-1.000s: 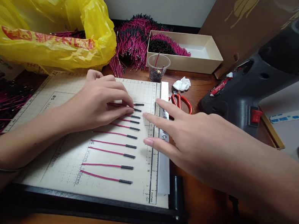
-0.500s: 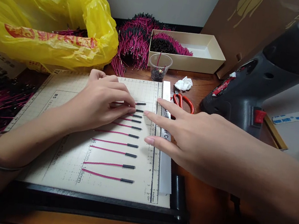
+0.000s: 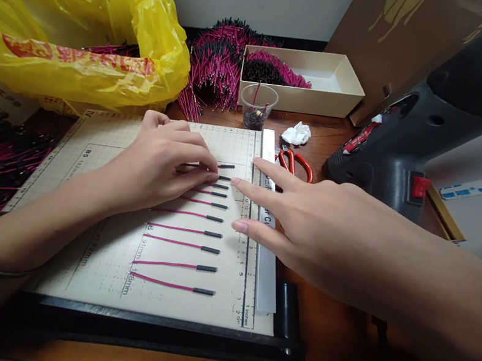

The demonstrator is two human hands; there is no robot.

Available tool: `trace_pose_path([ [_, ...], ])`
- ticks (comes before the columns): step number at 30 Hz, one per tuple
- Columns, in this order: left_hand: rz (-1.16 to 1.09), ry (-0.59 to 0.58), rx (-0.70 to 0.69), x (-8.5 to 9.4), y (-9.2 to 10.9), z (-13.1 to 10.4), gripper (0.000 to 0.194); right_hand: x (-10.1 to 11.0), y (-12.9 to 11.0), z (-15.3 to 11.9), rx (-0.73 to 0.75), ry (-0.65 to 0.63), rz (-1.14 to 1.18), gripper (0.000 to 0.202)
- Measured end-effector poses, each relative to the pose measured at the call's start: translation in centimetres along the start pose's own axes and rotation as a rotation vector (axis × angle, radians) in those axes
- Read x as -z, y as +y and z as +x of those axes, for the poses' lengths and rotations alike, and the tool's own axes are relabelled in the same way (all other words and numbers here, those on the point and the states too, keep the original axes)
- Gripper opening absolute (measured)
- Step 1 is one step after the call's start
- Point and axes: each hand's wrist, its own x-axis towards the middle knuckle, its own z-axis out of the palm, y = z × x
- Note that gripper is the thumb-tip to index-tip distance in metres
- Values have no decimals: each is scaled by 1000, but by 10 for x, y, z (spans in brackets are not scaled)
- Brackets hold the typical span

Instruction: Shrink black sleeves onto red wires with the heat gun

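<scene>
Several magenta wires with black sleeves on their right ends lie in rows on the cream paper trimmer board (image 3: 79, 276). At the top of the rows, my left hand (image 3: 165, 158) rests on the board, thumb and forefinger pinched on a wire (image 3: 224, 178) whose black sleeve sticks out to the right. Another sleeved wire (image 3: 226, 166) lies just beyond it, partly under the fingers. My right hand (image 3: 305, 213) is spread open, with one fingertip at the free end of the pinched wire's sleeve. Its other fingertips rest beside the white ruler strip (image 3: 267, 284).
Behind the board stand a plastic cup (image 3: 258, 106), a cream box (image 3: 301, 101) holding wires and a wire heap (image 3: 219, 64). Red-handled pliers (image 3: 304, 164) and crumpled tissue (image 3: 296, 133) lie right of the strip. A heat gun (image 3: 397, 140) stands right, a yellow bag (image 3: 76, 83) left.
</scene>
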Motion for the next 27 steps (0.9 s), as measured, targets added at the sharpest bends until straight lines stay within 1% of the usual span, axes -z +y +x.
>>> trace_pose_path([
  [4,4,3,-2,0,-1,0,29,6,-1,4,-39,-121,41,51],
  [7,7,0,5,0,-1,0,29,7,-1,6,-56,-148,55,52],
  [16,-3,-16,3,0,0,1,29,8,-3,2,-133,-129,98,53],
  [22,-5,-9,-4,0,0,0,27,6,-3,1,-67,-91,54,50],
  [27,-5,-7,2,0,0,0,26,0,0,-3,29,12,-14,50],
])
